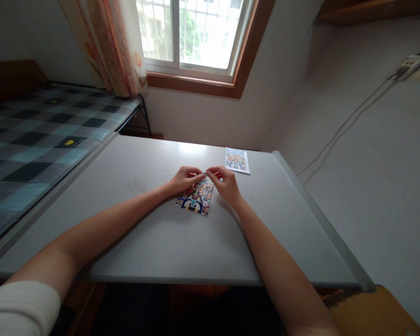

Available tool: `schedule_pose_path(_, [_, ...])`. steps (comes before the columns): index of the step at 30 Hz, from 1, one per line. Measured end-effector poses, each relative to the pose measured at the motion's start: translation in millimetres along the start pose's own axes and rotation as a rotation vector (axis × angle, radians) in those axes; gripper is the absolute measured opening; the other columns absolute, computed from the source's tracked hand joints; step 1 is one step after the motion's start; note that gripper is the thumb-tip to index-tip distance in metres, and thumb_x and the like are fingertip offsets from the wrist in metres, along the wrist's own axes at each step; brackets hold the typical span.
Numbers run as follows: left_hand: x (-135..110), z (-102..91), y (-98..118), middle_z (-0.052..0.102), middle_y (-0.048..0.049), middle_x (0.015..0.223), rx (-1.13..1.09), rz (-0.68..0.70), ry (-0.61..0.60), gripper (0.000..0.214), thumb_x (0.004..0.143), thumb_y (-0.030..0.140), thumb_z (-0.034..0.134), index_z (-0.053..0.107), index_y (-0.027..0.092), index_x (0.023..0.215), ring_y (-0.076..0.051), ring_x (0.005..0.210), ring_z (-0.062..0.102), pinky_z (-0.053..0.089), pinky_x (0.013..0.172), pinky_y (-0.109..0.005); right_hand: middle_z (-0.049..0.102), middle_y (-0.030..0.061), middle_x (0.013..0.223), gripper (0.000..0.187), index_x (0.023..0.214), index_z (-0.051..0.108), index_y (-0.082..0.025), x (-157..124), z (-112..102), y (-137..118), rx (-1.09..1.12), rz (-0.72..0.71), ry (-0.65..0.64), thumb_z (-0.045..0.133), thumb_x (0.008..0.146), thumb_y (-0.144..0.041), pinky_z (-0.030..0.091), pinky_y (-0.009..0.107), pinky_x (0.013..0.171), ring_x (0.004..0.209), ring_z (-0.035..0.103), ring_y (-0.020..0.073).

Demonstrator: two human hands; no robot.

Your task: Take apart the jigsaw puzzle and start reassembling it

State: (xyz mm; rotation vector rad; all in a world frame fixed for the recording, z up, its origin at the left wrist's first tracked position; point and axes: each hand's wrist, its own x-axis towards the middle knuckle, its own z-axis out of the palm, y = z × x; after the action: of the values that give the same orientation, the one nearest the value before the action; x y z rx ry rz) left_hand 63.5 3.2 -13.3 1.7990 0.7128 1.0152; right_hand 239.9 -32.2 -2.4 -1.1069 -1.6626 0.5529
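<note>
Colourful packet (195, 198) lies on the counter (161, 242), top edge pinched between left hand (185, 179) and right hand (227, 184). It looks unopened; the second packet (237, 160) sits untouched.

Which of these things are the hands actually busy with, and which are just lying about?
In use:
- colourful card on the table
- left hand and right hand, both pinching the card's far edge

Lying about:
- second card, further back and untouched
- bed
- curtain
- power strip on the wall
</note>
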Motion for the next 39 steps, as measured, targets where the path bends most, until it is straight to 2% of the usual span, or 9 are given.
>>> schedule_pose_path(7, [0.3, -0.5, -1.9, 0.065, -0.0035, 0.069, 0.02, -0.003, 0.016, 0.037, 0.078, 0.046, 0.065, 0.069, 0.01, 0.076, -0.01, 0.06, 0.054, 0.044, 0.054, -0.021, 0.067, 0.0033, 0.075, 0.016, 0.085, 0.068, -0.019, -1.1, 0.0, 1.1, -0.026, -0.01, 0.003, 0.062, 0.082, -0.033, 0.048, 0.029, 0.063, 0.067, 0.061, 0.015])
schedule_pose_path(13, [-1.2, 4.5, -1.5, 0.067, -0.0041, 0.071, 0.101, 0.041, 0.02, 0.036, 0.081, 0.045, 0.062, 0.069, 0.01, 0.08, -0.01, 0.06, 0.055, 0.044, 0.054, -0.021, 0.061, 0.0022, 0.073, 0.01, 0.081, 0.064, -0.018, -3.2, -2.1, -8.2, -0.319, -0.201, -0.019, 0.056, 0.085, -0.022, 0.046, 0.029, 0.067, 0.067, 0.056, 0.0141])
schedule_pose_path(16, [-1.4, 4.3, -1.4, 0.066, -0.0036, 0.07, 0.078, 0.034, 0.026, 0.037, 0.081, 0.047, 0.062, 0.069, 0.01, 0.081, -0.01, 0.058, 0.054, 0.043, 0.053, -0.022, 0.061, 0.0029, 0.076, 0.012, 0.082, 0.064, -0.018, -3.7, -2.4, -12.3, -0.344, -0.248, -0.032, 0.054, 0.087, -0.022, 0.046, 0.03, 0.069, 0.068, 0.057, 0.0144])
schedule_pose_path(22, [-2.0, 2.0, -1.9, 0.063, -0.0021, 0.067, 0.196, 0.078, 0.071, 0.034, 0.083, 0.045, 0.061, 0.069, 0.012, 0.079, -0.009, 0.058, 0.05, 0.04, 0.053, -0.022, 0.065, 0.0025, 0.072, 0.009, 0.08, 0.065, -0.018, -1.4, 1.7, -7.4, -0.122, -0.023, 0.028, 0.061, 0.08, -0.026, 0.049, 0.029, 0.064, 0.065, 0.06, 0.0148])
schedule_pose_path(26, [-2.1, 2.1, -4.6, 0.062, -0.0013, 0.065, 0.279, 0.131, 0.054, 0.033, 0.085, 0.043, 0.058, 0.069, 0.013, 0.076, -0.009, 0.058, 0.049, 0.038, 0.055, -0.022, 0.066, 0.0032, 0.07, 0.017, 0.079, 0.066, -0.017, 1.3, 2.4, 1.9, 0.102, 0.159, -0.012, 0.065, 0.076, -0.034, 0.049, 0.03, 0.06, 0.062, 0.06, 0.0149])
schedule_pose_path(28, [-1.6, 2.1, -5.9, 0.063, -0.0014, 0.065, 0.28, 0.131, 0.05, 0.033, 0.085, 0.043, 0.058, 0.069, 0.013, 0.077, -0.01, 0.058, 0.049, 0.038, 0.054, -0.022, 0.066, 0.0035, 0.07, 0.019, 0.079, 0.066, -0.016, 1.7, 1.8, 3.8, 0.151, 0.189, -0.028, 0.066, 0.076, -0.035, 0.049, 0.029, 0.059, 0.062, 0.06, 0.0148])
schedule_pose_path(30, [-0.9, 2.0, -6.7, 0.064, -0.0019, 0.066, 0.285, 0.125, 0.058, 0.033, 0.085, 0.043, 0.058, 0.069, 0.012, 0.078, -0.01, 0.058, 0.049, 0.038, 0.054, -0.022, 0.065, 0.0034, 0.071, 0.016, 0.079, 0.066, -0.016, 0.9, 1.1, 2.2, 0.071, 0.135, -0.013, 0.064, 0.078, -0.033, 0.049, 0.029, 0.06, 0.062, 0.06, 0.0146])
schedule_pose_path(35, [-0.4, 2.9, -6.5, 0.069, -0.0041, 0.074, 0.264, 0.119, 0.061, 0.032, 0.085, 0.041, 0.058, 0.07, 0.011, 0.084, -0.011, 0.065, 0.056, 0.043, 0.059, -0.022, 0.06, 0.0019, 0.074, 0.007, 0.081, 0.065, -0.018, -3.3, 0.0, -7.5, -0.295, -0.168, -0.007, 0.059, 0.084, -0.022, 0.046, 0.027, 0.065, 0.064, 0.057, 0.0126])
schedule_pose_path(39, [-1.2, 4.3, -4.0, 0.068, -0.0035, 0.071, 0.237, 0.097, 0.071, 0.031, 0.084, 0.041, 0.06, 0.07, 0.011, 0.084, -0.01, 0.059, 0.055, 0.043, 0.055, -0.021, 0.059, 0.0018, 0.076, 0.008, 0.084, 0.065, -0.018, -4.4, 0.4, -7.9, -0.368, -0.22, 0.023, 0.058, 0.086, -0.021, 0.046, 0.027, 0.066, 0.065, 0.057, 0.0126])
